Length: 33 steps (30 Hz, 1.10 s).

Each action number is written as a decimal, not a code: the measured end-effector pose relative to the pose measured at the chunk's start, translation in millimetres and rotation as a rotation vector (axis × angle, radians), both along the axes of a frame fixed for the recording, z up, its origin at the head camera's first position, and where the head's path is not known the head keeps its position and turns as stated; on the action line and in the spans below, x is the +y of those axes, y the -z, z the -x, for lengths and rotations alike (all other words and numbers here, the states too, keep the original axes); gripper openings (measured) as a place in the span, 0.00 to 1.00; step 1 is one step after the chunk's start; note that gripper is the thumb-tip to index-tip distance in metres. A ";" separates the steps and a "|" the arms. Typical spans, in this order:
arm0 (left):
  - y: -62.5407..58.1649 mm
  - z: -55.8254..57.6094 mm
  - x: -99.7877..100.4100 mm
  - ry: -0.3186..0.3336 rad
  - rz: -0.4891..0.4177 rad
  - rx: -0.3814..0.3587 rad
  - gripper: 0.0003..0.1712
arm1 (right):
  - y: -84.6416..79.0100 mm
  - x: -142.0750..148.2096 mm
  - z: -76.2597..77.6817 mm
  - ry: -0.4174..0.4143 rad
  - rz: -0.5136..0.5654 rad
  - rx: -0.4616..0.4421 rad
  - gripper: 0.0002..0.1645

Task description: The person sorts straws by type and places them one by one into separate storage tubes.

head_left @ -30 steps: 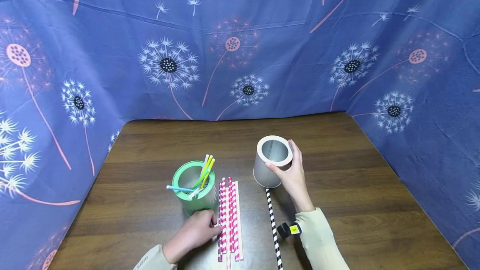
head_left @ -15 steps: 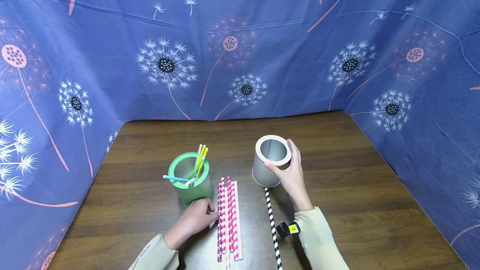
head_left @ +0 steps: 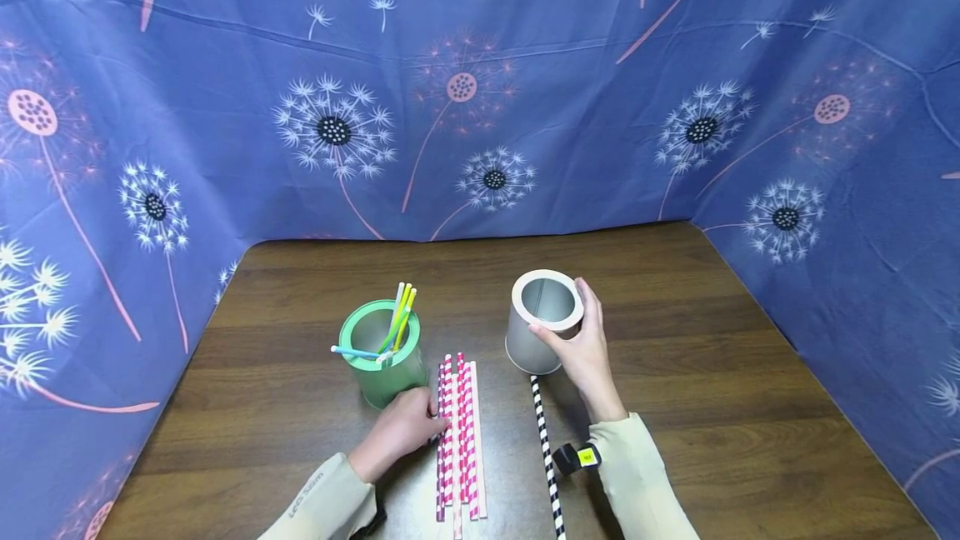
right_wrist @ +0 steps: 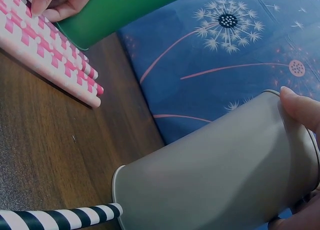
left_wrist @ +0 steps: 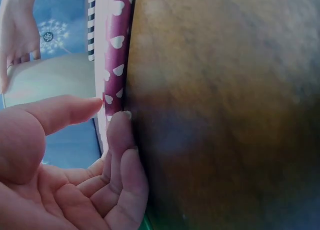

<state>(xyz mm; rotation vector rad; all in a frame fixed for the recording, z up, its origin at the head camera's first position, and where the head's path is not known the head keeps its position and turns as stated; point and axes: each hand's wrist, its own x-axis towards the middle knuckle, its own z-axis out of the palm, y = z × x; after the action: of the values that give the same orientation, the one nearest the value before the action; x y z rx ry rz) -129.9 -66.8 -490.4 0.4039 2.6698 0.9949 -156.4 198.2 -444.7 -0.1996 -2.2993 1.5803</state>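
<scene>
My left hand (head_left: 401,423) is at the left side of a row of pink and red patterned paper straws (head_left: 462,473) on the table. Its thumb and forefinger meet around the purple straw with white hearts (left_wrist: 116,44), at the row's edge. My right hand (head_left: 588,357) grips a grey metal can (head_left: 522,336) by its white-rimmed top, thumb in front and fingers behind. The can stands upright. A black-and-white striped straw (head_left: 546,448) lies with its far end at the can's base.
A green can (head_left: 386,377) stands just beyond the left hand, with several yellow, green, blue and white sticks (head_left: 397,327) leaning in it. A blue dandelion-print cloth (head_left: 487,40) hangs behind the wooden table (head_left: 675,340) and along both sides.
My left hand has moved a little away from me and right, its fingers now over the straws' left edge. The green can has shifted slightly away. The right hand keeps its grip.
</scene>
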 end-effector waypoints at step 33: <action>2.9 -0.7 6.8 -0.055 -0.013 -0.040 0.14 | 0.7 -1.7 1.2 0.008 0.011 -0.007 0.62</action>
<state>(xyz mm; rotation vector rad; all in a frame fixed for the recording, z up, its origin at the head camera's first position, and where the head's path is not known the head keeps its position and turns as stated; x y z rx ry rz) -129.2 -60.0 -493.4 0.3112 2.6529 1.0256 -157.6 196.5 -445.5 -0.2177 -2.2923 1.5912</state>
